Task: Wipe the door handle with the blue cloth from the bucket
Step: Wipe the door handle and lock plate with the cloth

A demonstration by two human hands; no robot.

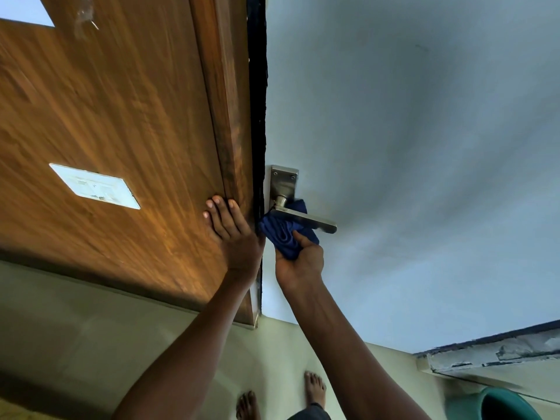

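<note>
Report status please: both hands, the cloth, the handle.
Left hand flat on wooden door frame. Right hand grips blue cloth, pressed under door handle. Nothing in the way.

We stood in what looked like a home, at an interior doorway. A pale blue painted door [409, 147] carried a plain metal lever handle [303, 219], and beside it ran a wood-grain panel [121, 116] with a white switch plate [94, 186] set into it. The floor [91, 344] was smooth, pale tile, and we saw bare feet [315, 386] on it. A green bucket [497, 404] sat low in the corner, a household cleaning item.
</note>
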